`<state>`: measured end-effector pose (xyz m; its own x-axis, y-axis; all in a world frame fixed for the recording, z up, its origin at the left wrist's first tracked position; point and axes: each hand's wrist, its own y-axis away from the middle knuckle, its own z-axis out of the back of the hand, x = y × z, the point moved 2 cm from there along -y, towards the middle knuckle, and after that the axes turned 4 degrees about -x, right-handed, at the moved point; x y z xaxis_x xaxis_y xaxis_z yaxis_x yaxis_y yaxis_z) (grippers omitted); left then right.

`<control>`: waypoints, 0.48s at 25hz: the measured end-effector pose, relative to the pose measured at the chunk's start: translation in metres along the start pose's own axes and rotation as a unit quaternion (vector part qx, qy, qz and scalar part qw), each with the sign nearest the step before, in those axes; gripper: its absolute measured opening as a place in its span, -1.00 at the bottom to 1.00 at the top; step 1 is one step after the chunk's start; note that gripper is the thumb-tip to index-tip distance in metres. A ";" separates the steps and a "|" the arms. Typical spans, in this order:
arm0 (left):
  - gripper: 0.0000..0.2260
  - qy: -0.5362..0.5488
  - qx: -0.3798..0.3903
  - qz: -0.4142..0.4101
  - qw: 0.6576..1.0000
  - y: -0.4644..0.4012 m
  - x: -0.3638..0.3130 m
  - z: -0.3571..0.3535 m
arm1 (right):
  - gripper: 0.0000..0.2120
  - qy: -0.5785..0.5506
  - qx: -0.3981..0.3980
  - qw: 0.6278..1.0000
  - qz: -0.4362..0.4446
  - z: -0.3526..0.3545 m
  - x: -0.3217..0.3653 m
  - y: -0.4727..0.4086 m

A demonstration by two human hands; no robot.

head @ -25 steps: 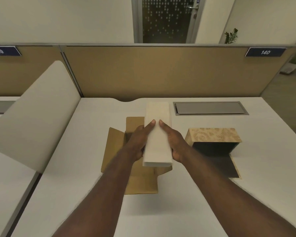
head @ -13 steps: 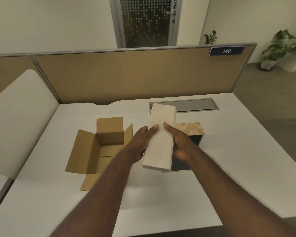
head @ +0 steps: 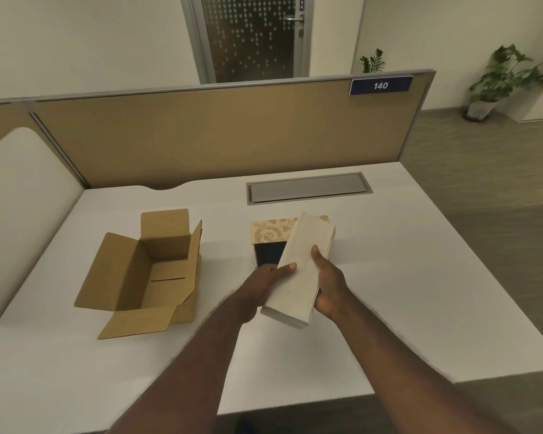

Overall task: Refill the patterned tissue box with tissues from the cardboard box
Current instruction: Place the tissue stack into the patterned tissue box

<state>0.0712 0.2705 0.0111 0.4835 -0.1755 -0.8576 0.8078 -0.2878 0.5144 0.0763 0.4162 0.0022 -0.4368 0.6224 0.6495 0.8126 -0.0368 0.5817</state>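
Note:
A white stack of tissues [head: 300,270] is held between both hands above the white desk [head: 405,292]. My left hand [head: 265,285] grips its left side and my right hand [head: 329,285] its right side. The stack tilts, its far end over the patterned tissue box [head: 268,231], a tan box with gold scrollwork and a dark open interior, partly hidden behind the tissues. The brown cardboard box [head: 148,274] stands to the left with its flaps open and looks empty inside.
A grey cable hatch [head: 308,191] is set into the desk behind the boxes. A tan partition [head: 217,133] with a "140" label closes the back. A white curved panel [head: 22,208] borders the left. The desk's right edge drops to the floor.
Both hands have carried the tissue stack rightward from over the cardboard box to over the patterned box and tilted it. The view has shifted to the right.

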 end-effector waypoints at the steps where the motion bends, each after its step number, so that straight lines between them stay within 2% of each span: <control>1: -0.55 -0.011 -0.002 0.010 1.000 -0.001 0.004 0.000 | -0.61 -0.011 -0.011 1.000 0.005 0.003 -0.001 -0.002; 3: -0.61 -0.017 -0.007 0.032 0.999 -0.003 0.009 0.001 | -0.53 -0.033 -0.030 0.999 0.013 0.008 -0.005 -0.010; 7: -0.73 0.023 -0.011 0.065 0.998 -0.013 0.021 0.008 | -0.51 -0.060 -0.079 0.995 0.020 0.010 -0.015 -0.021; 10: -0.49 0.051 -0.003 0.059 0.997 -0.022 0.033 0.018 | -0.54 -0.072 -0.098 0.992 0.022 0.010 -0.022 -0.030; 12: -0.32 0.083 -0.033 0.054 0.995 -0.031 0.041 0.028 | -0.57 -0.091 -0.102 0.990 0.035 0.013 -0.027 -0.037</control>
<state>0.0567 0.2461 -0.0400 0.6127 -0.0426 -0.7891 0.7661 -0.2130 0.6064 0.0632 0.4104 -0.0432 -0.2907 0.7431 0.6028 0.7353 -0.2296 0.6377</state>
